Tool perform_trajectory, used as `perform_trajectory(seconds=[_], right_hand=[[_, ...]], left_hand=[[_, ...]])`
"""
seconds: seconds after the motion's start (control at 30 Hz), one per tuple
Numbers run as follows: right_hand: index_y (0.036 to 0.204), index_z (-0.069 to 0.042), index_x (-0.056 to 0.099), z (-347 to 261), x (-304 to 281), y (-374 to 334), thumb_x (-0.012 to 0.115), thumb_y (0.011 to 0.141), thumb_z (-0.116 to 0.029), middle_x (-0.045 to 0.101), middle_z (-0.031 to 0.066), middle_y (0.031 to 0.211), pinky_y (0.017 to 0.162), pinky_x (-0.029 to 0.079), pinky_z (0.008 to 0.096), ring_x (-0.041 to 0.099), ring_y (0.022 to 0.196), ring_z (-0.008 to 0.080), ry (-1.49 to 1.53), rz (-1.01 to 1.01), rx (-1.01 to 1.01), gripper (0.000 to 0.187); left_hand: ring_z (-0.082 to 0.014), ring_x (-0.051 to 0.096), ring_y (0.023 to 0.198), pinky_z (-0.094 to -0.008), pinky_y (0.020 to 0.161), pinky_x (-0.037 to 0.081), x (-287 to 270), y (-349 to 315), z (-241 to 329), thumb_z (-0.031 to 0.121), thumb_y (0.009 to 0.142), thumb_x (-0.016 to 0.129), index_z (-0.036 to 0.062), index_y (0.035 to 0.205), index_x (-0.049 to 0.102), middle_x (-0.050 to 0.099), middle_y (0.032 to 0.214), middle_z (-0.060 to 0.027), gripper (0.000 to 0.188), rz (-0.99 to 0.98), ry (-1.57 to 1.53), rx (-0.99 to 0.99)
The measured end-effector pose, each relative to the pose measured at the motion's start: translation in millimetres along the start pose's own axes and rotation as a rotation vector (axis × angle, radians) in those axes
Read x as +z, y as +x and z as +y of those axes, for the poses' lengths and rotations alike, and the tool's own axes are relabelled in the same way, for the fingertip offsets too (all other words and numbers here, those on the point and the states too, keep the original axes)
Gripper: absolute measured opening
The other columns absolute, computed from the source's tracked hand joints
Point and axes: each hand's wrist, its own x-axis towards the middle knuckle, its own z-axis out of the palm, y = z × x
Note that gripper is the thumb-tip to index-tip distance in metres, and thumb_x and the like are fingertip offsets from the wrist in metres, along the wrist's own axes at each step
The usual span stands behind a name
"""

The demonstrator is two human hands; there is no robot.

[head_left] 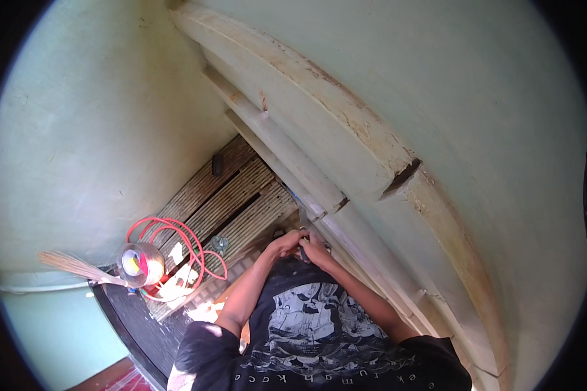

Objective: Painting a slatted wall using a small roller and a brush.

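Observation:
In front of my waist, my left hand and my right hand meet with curled fingers, touching each other. Between them a small dark piece shows, too small and too covered to name. Both forearms reach in from below, past a black printed T-shirt. Just beyond the hands runs the lowest pale ledge along the wall.
A slatted bamboo bench carries a small black object, a clear glass and a coiled red hose. Beside the hose are a round shiny container and a straw broom. Chipped ledges line the wall at right.

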Motion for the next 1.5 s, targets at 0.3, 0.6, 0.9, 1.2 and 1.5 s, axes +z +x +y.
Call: perform_trajectory(seconds=[0.3,0.6,0.9,1.2,1.5], right_hand=[[0.100,0.000,0.059,-4.1,-5.0,-30.6,0.057,0.082,-0.034,0.065,0.0242,0.087,0.075,0.051,0.0491,0.064,0.083,0.0406,-0.689,0.382,-0.271,0.039],[0.093,-0.006,0.063,40.9,-3.1,-13.7,0.057,0.084,-0.026,0.065,0.0217,0.083,0.073,0.050,0.0482,0.062,0.082,0.0402,-0.545,0.510,-0.289,0.023],[0.094,-0.006,0.063,48.1,-4.5,-8.8,0.056,0.085,-0.025,0.066,0.0205,0.085,0.076,0.049,0.0479,0.062,0.085,0.0392,-0.498,0.568,-0.240,0.022],[0.094,-0.006,0.064,54.3,-8.2,-16.0,0.055,0.085,-0.024,0.067,0.0194,0.086,0.076,0.050,0.0475,0.063,0.085,0.0388,-0.448,0.616,-0.213,0.022],[0.094,-0.006,0.063,62.0,-13.3,-9.5,0.056,0.085,-0.027,0.067,0.0191,0.086,0.075,0.050,0.0474,0.063,0.084,0.0387,-0.422,0.624,-0.212,0.024]], left_hand=[[-0.0124,0.046,0.045,-0.0270,0.039,0.036,-26.4,-2.5,19.2,0.029,0.092,0.053,0.0020,0.097,0.052,0.052,0.069,-0.0035,0.028,0.240,0.327,0.081],[-0.0332,0.065,0.088,-0.0427,0.079,0.051,-87.5,28.6,31.5,0.049,0.088,0.049,0.0041,0.109,0.063,0.067,0.099,-0.0168,0.052,0.466,1.300,0.535],[-0.0363,0.060,0.104,-0.0451,0.089,0.048,-69.0,30.8,76.8,0.058,0.085,0.046,0.0047,0.109,0.066,0.062,0.111,-0.0222,0.062,0.411,1.529,0.208],[-0.0350,0.063,0.100,-0.0433,0.087,0.050,-67.8,28.9,88.9,0.062,0.082,0.045,0.0045,0.102,0.068,0.065,0.105,-0.0200,0.065,0.428,1.709,0.241],[-0.0323,0.060,0.107,-0.0418,0.090,0.048,-78.4,32.6,93.0,0.067,0.082,0.044,0.0048,0.108,0.066,0.063,0.113,-0.0177,0.071,0.438,1.687,0.158]])
